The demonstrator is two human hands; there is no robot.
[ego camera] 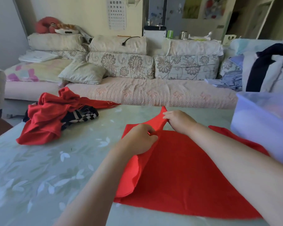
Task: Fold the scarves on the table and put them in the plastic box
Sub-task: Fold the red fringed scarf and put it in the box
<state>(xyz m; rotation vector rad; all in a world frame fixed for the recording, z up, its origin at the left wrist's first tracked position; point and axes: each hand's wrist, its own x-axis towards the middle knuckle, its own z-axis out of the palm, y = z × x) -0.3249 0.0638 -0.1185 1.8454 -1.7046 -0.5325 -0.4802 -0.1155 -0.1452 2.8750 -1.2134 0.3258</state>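
While lifting its far edge, probably to start a fold, pinching the red scarf with left hand and right hand close together.

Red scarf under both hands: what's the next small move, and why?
Probably draw the pinched far corner toward the near edge to fold the red scarf in half. Both the left hand and right hand pinch that raised corner, while the rest lies flat on the table.
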